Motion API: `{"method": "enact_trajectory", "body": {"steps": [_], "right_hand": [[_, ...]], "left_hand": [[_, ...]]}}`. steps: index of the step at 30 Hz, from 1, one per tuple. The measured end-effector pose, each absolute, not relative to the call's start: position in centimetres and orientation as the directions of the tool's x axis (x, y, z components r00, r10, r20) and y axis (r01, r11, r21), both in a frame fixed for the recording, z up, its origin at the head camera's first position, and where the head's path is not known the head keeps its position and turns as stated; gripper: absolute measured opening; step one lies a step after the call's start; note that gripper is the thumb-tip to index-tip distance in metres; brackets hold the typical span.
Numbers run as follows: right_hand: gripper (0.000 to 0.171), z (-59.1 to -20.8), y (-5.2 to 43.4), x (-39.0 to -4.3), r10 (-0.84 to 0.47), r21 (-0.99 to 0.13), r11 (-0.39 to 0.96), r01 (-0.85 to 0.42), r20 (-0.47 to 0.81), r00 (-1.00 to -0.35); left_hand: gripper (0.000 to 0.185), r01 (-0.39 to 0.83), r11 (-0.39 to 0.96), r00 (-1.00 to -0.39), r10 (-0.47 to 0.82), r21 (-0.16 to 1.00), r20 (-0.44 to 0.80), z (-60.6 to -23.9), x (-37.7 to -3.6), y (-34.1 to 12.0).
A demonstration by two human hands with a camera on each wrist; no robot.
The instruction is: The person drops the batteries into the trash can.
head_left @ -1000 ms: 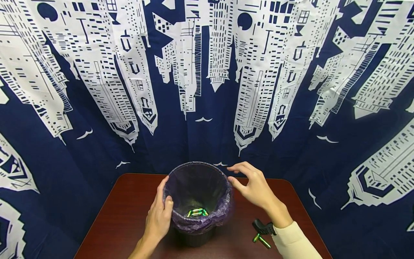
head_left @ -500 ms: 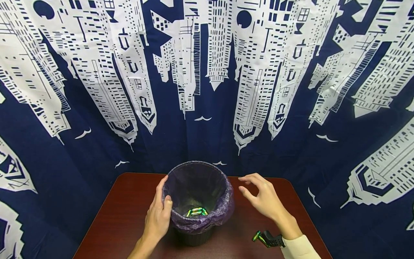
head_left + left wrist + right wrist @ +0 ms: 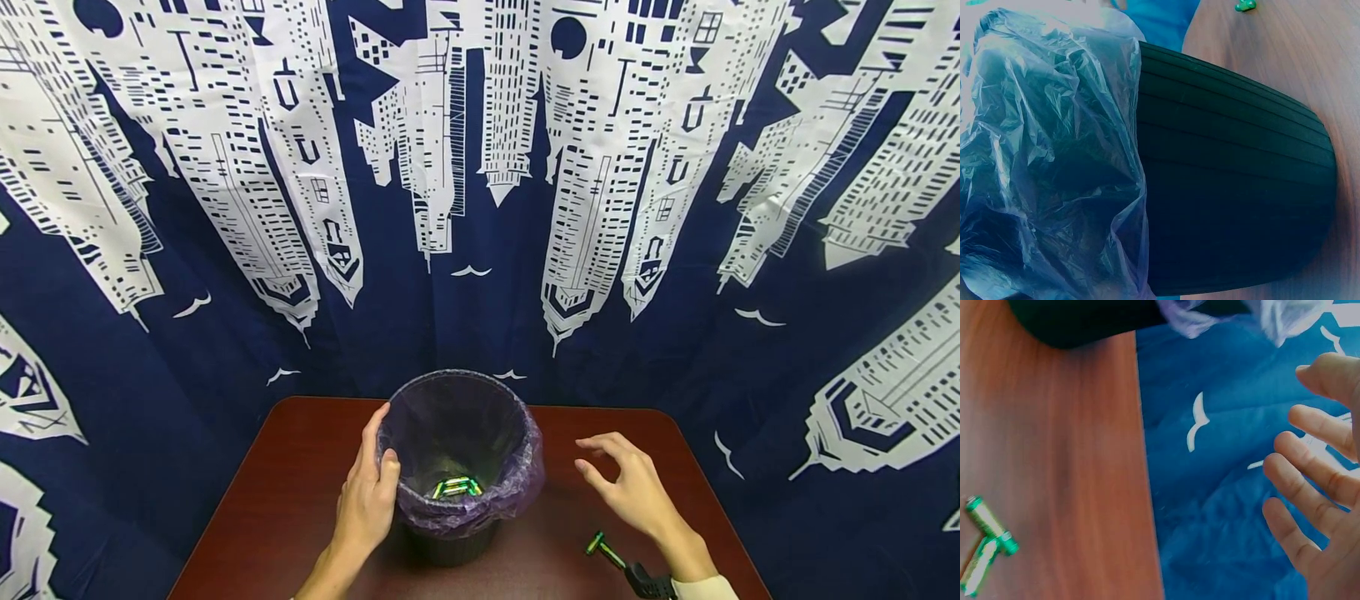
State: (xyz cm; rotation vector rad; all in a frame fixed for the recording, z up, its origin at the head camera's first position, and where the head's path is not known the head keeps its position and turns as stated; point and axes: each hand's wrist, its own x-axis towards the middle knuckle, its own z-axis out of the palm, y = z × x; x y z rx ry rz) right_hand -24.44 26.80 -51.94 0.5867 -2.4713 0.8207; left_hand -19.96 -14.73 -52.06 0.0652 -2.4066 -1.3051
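Observation:
A dark ribbed waste bin point(image 3: 450, 550) stands on the table, lined with a thin purple bag point(image 3: 517, 479) folded over its rim. At its left side my left hand point(image 3: 363, 504) grips the rim, thumb on the near edge and fingers along the outside. Several shiny green batteries point(image 3: 457, 487) lie at the bottom of the bin. To the right of the bin, my right hand point(image 3: 633, 487) hovers with fingers loosely bent and nothing in them. Below it, two green batteries point(image 3: 990, 522) lie touching on the table. The left wrist view shows the bin's side point(image 3: 1235, 169) and bag point(image 3: 1054, 144).
The reddish-brown wooden table point(image 3: 300, 450) has rounded far corners. Behind it and at both sides hangs a dark blue curtain point(image 3: 420, 333) with white city buildings and birds. A black strap point(image 3: 648, 582) sits at my right wrist, near the pale sleeve point(image 3: 705, 588).
My right hand has drawn away from the bin's rim, moving right and toward me. My left hand stays on the rim, and the bin and batteries keep their places.

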Motion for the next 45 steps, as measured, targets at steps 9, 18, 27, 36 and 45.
{"method": "enact_trajectory", "body": {"steps": [9, 18, 27, 36, 45], "right_hand": [[0.031, -55.3, 29.0, -23.5, -0.206, -0.473, 0.769, -0.431, 0.454, -0.867], [0.033, -58.8, 30.9, -22.4, -0.150, -0.521, 0.795, -0.310, 0.326, -0.933], [0.051, -61.4, 31.7, -21.5, -0.118, -0.581, 0.794, -0.182, 0.147, -0.982], [0.066, -63.5, 32.0, -20.8, -0.082, -0.583, 0.811, -0.045, -0.037, -0.996], [0.067, -64.6, 31.6, -20.9, -0.090, -0.518, 0.852, -0.076, -0.003, -0.996]], "left_hand": [[0.072, 0.142, 0.558, -0.921, -0.229, 0.818, 0.316, -52.1, -19.9, -14.8], [0.074, 0.131, 0.542, -0.923, -0.239, 0.830, 0.302, -52.1, -19.9, -14.7], [0.074, 0.116, 0.536, -0.925, -0.249, 0.836, 0.288, -52.0, -20.0, -14.7], [0.074, 0.097, 0.540, -0.929, -0.252, 0.836, 0.270, -52.0, -19.9, -14.6], [0.073, 0.101, 0.535, -0.930, -0.248, 0.839, 0.271, -51.9, -19.9, -14.5]]}}
